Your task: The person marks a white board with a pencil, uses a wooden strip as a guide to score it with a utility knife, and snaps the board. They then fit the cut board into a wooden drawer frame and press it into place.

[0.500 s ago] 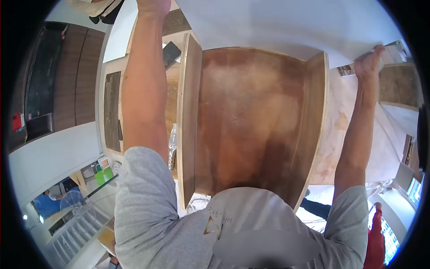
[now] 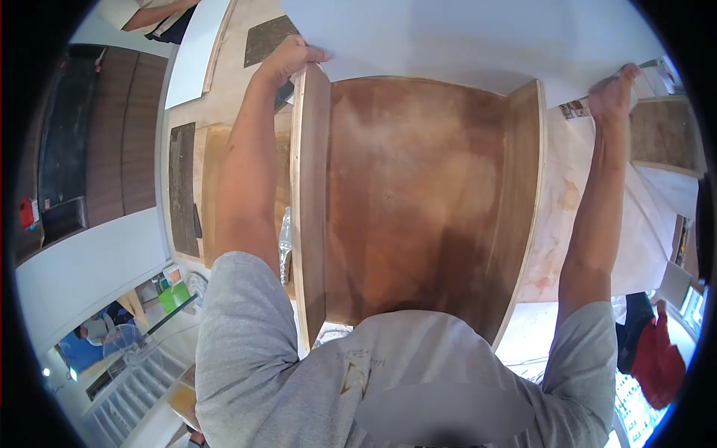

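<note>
A large white sheet (image 2: 463, 37) lies across the far end of an open plywood cabinet (image 2: 411, 194) in front of me. My left hand (image 2: 287, 60) curls over the sheet's near edge, right at the far end of the cabinet's left side panel (image 2: 310, 209). My right hand (image 2: 612, 93) grips the sheet's right corner, just past the right side panel (image 2: 526, 187). Both arms are stretched out, and my grey shirt hides the cabinet's near end.
Dark sample slabs (image 2: 183, 187) lie on the plywood worktop to the left. Another person's arm (image 2: 149, 13) shows at the top left. A person in blue (image 2: 82, 340) and a fan (image 2: 123, 340) are at the lower left, and a person in red (image 2: 657, 358) is at the lower right.
My left hand has pulled back from the far top edge to the far end of the left side panel. The right hand has stayed on the sheet's corner.
</note>
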